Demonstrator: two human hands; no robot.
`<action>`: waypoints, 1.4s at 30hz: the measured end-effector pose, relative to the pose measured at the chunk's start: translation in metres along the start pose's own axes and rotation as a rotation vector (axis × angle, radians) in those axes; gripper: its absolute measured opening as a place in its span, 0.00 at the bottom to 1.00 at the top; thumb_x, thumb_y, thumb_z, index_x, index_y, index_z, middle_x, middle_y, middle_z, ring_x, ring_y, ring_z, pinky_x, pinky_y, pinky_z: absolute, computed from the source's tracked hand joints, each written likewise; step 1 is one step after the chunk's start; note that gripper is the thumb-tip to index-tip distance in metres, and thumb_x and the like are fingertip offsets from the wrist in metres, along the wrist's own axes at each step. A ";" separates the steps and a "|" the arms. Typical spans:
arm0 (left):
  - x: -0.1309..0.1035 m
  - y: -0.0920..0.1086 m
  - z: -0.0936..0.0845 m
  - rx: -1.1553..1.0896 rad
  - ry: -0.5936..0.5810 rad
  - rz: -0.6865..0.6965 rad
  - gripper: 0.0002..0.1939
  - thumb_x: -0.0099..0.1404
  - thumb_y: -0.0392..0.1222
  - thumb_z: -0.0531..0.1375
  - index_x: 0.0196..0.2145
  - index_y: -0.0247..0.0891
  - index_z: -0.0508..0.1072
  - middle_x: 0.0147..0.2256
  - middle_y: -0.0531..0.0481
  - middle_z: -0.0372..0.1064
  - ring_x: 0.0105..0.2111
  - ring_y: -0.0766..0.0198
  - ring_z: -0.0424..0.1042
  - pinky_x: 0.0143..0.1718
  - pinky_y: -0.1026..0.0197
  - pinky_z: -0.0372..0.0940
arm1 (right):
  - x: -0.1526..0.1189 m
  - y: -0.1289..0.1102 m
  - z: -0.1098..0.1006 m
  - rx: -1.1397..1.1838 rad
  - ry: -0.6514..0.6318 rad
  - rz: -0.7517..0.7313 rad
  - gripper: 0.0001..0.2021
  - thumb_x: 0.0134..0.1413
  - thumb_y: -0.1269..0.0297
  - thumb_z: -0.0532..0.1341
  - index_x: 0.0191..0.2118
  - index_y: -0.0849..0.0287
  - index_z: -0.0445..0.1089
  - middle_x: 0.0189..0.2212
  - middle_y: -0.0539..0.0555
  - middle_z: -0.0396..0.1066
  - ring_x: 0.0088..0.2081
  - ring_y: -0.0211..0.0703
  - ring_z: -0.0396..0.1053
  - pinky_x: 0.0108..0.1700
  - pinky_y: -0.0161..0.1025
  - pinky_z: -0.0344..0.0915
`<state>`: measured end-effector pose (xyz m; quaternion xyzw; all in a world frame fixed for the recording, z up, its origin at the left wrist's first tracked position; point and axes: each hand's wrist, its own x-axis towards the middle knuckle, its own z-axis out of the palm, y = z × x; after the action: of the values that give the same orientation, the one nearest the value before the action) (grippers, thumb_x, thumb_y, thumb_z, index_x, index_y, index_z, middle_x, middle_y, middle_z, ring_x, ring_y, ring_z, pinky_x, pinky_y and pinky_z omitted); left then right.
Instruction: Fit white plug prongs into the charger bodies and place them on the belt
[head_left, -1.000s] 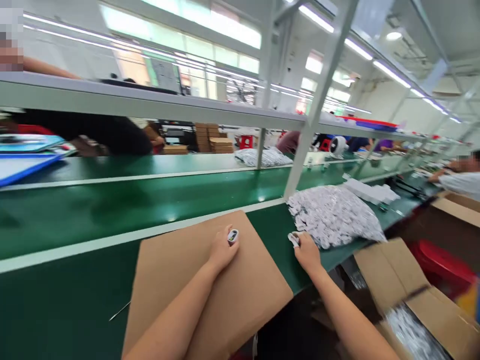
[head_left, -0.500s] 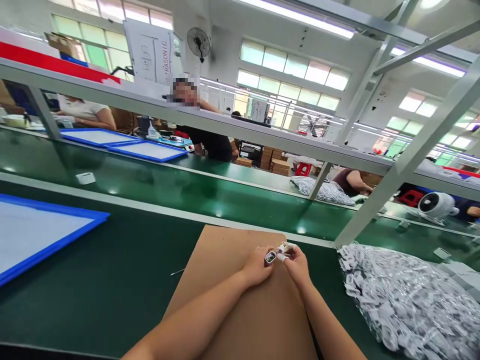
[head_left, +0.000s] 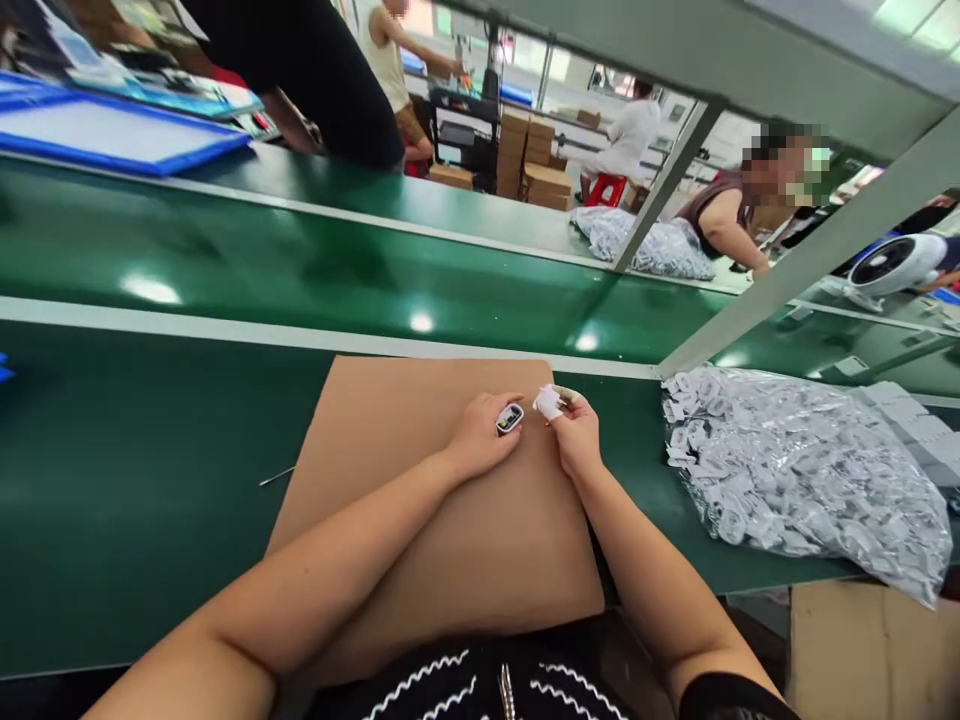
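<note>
Over the far part of a brown cardboard sheet (head_left: 442, 540), my left hand (head_left: 476, 437) is closed around a small oval white housing (head_left: 510, 418). Its open end faces up and shows dark and yellowish parts inside. Just to the right, my right hand (head_left: 580, 437) pinches a small white piece (head_left: 549, 402) whose exact kind I cannot make out. White coverings seem to wrap some of the right fingertips. A narrow gap separates the housing from the white piece. A thin metal rod (head_left: 276, 477) pokes out past the sheet's left edge.
A clear bag of white plastic parts (head_left: 795, 470) lies to the right on the green bench (head_left: 135, 500). Beyond the pale rail runs a green belt (head_left: 300, 260). A slanted metal post (head_left: 810, 240) rises at right. Blue-framed trays (head_left: 127, 135) and several people are across the belt.
The view has tilted downward, so my torso and the bench's near edge now show. My hands have drawn slightly apart, each keeping its piece.
</note>
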<state>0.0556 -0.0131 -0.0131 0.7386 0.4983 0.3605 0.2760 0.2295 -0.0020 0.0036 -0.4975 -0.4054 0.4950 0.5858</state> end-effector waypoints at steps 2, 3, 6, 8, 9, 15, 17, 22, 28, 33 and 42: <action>-0.001 0.002 -0.002 -0.016 -0.006 -0.016 0.26 0.62 0.38 0.62 0.58 0.38 0.73 0.46 0.44 0.76 0.48 0.49 0.72 0.53 0.45 0.67 | -0.001 -0.004 -0.001 0.026 -0.037 0.040 0.23 0.38 0.58 0.76 0.42 0.58 0.77 0.40 0.54 0.79 0.32 0.39 0.70 0.33 0.37 0.66; -0.001 0.003 -0.002 -0.025 -0.010 -0.016 0.26 0.61 0.38 0.62 0.58 0.39 0.73 0.46 0.44 0.77 0.48 0.49 0.72 0.53 0.45 0.67 | -0.002 -0.006 -0.002 0.052 -0.052 0.055 0.22 0.38 0.57 0.76 0.42 0.57 0.77 0.39 0.53 0.79 0.31 0.37 0.68 0.32 0.37 0.66; -0.002 0.005 -0.004 -0.057 -0.024 0.008 0.24 0.63 0.37 0.62 0.57 0.41 0.74 0.46 0.46 0.77 0.48 0.50 0.73 0.53 0.46 0.67 | -0.005 -0.012 -0.003 0.138 -0.102 0.112 0.20 0.37 0.57 0.77 0.40 0.55 0.79 0.38 0.51 0.78 0.29 0.35 0.65 0.32 0.37 0.66; -0.002 0.005 -0.004 -0.079 -0.036 0.026 0.23 0.64 0.37 0.62 0.57 0.41 0.74 0.46 0.46 0.77 0.48 0.51 0.73 0.53 0.47 0.68 | -0.006 -0.015 -0.004 0.176 -0.121 0.145 0.20 0.35 0.58 0.78 0.39 0.54 0.80 0.37 0.51 0.78 0.29 0.35 0.64 0.32 0.37 0.65; -0.002 0.005 -0.004 -0.092 -0.039 0.028 0.23 0.64 0.37 0.62 0.57 0.41 0.73 0.47 0.45 0.77 0.48 0.51 0.73 0.53 0.48 0.68 | -0.006 -0.017 -0.004 0.186 -0.124 0.156 0.20 0.34 0.58 0.78 0.39 0.53 0.80 0.37 0.51 0.78 0.28 0.35 0.64 0.32 0.37 0.65; -0.002 -0.004 0.003 -0.302 0.005 -0.013 0.31 0.62 0.35 0.63 0.63 0.41 0.66 0.52 0.45 0.75 0.50 0.55 0.76 0.52 0.53 0.71 | -0.009 -0.021 -0.005 0.064 -0.142 0.094 0.19 0.40 0.56 0.77 0.41 0.53 0.81 0.40 0.53 0.79 0.34 0.39 0.69 0.38 0.40 0.69; -0.002 -0.006 0.005 -0.315 0.015 -0.027 0.32 0.61 0.35 0.64 0.63 0.41 0.66 0.50 0.45 0.75 0.49 0.55 0.76 0.52 0.53 0.71 | -0.010 -0.021 -0.007 -0.040 -0.149 -0.026 0.16 0.46 0.57 0.75 0.42 0.52 0.80 0.44 0.54 0.78 0.40 0.43 0.73 0.44 0.42 0.71; -0.001 -0.001 0.002 -0.285 -0.004 -0.047 0.27 0.62 0.37 0.64 0.59 0.40 0.70 0.46 0.45 0.76 0.46 0.55 0.76 0.51 0.52 0.72 | -0.014 -0.024 -0.011 -0.294 -0.191 -0.320 0.11 0.57 0.58 0.69 0.46 0.51 0.79 0.48 0.55 0.75 0.46 0.46 0.75 0.50 0.45 0.74; -0.001 0.001 0.000 -0.280 -0.010 -0.046 0.26 0.61 0.36 0.65 0.57 0.41 0.72 0.50 0.44 0.76 0.50 0.53 0.75 0.55 0.50 0.70 | -0.023 -0.023 -0.011 -0.581 -0.250 -0.540 0.15 0.61 0.61 0.67 0.54 0.50 0.75 0.43 0.54 0.76 0.40 0.44 0.74 0.44 0.43 0.73; -0.002 0.002 -0.001 -0.285 -0.031 -0.079 0.25 0.60 0.36 0.65 0.56 0.41 0.74 0.51 0.45 0.76 0.51 0.52 0.74 0.55 0.50 0.70 | -0.026 -0.019 -0.007 -0.708 -0.327 -0.629 0.11 0.63 0.64 0.66 0.50 0.49 0.76 0.42 0.53 0.77 0.43 0.47 0.71 0.47 0.46 0.71; -0.001 0.009 -0.006 -0.279 -0.032 -0.062 0.23 0.61 0.36 0.63 0.55 0.43 0.75 0.52 0.47 0.77 0.51 0.51 0.74 0.55 0.49 0.70 | -0.025 -0.010 -0.003 -0.715 -0.282 -0.647 0.13 0.65 0.63 0.64 0.53 0.48 0.75 0.45 0.55 0.75 0.48 0.50 0.73 0.52 0.48 0.71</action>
<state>0.0556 -0.0175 -0.0032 0.6828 0.4615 0.4058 0.3951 0.2291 -0.0276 0.0134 -0.4443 -0.7583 0.1804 0.4417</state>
